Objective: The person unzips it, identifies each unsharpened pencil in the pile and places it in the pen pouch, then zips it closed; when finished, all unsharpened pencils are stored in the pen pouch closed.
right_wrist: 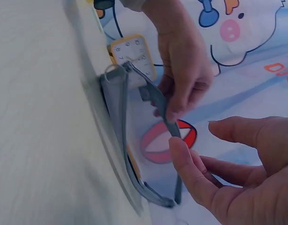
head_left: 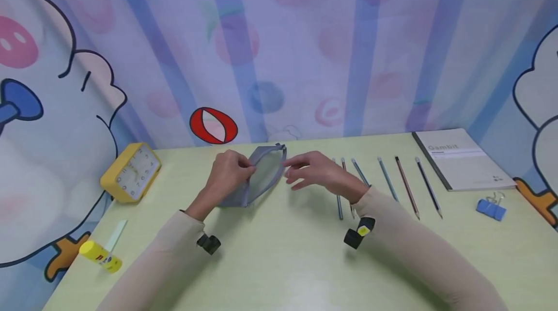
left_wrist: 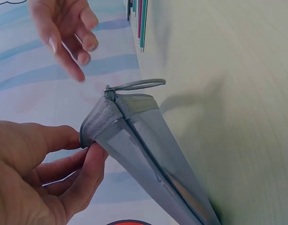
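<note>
**A:** At the back middle of the table point(head_left: 279, 262), what do your hands have?

**B:** My left hand point(head_left: 227, 173) pinches the upper edge of the pouch point(head_left: 257, 178) between thumb and fingers. The pouch stands on its long edge on the table, its mouth gaping. My right hand point(head_left: 315, 170) hovers just beside the mouth, fingers loose and apart, holding nothing.

**A:** Handling properties?

**B:** Judged light and limp: thin grey mesh that sags wherever unsupported. Not fragile. The zip tape is the firmest part; grip there, or at the loop point(left_wrist: 140, 84) on its end. Hold both lips to keep the mouth wide.

**A:** Surroundings?

**B:** Pencils point(head_left: 383, 182) lie in a row right of my right hand, a notebook point(head_left: 462, 158) and clip point(head_left: 490, 208) beyond. A clock point(head_left: 130, 171) and glue stick point(head_left: 100, 256) sit to the left.
</note>
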The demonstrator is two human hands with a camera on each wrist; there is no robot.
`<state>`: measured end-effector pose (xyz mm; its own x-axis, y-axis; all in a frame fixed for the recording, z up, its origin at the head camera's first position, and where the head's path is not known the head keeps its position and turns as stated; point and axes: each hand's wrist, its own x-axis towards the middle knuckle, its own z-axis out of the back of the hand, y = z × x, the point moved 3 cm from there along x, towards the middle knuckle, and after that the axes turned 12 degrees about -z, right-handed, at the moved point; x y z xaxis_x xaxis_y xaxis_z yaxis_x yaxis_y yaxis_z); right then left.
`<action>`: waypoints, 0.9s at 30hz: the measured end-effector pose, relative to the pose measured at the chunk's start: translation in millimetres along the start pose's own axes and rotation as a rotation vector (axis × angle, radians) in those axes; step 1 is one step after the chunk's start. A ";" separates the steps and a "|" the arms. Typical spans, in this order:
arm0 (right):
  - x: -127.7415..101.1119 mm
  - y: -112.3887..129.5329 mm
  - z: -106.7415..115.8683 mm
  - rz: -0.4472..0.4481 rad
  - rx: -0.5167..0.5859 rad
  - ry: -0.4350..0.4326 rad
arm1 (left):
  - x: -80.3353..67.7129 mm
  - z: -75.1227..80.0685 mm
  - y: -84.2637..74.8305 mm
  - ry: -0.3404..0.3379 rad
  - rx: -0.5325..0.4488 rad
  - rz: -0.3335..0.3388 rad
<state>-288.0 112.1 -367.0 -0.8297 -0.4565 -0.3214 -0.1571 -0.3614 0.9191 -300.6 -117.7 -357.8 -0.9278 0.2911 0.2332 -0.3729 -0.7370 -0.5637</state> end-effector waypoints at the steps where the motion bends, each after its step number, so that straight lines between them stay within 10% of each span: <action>1: -4.4 -0.2 5.4 0.003 -0.011 -0.010 | 0.1 0.5 -0.1 -0.003 0.001 -0.002; 27: -18.0 -62.6 76.1 -0.179 -0.280 -0.381 | 0.5 -1.7 1.2 -0.002 0.001 -0.037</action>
<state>-304.0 204.9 -401.4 -0.9475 -0.0574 -0.3145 -0.2085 -0.6348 0.7440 -301.6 -117.4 -359.8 -0.9132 0.3170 0.2560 -0.4073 -0.7260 -0.5541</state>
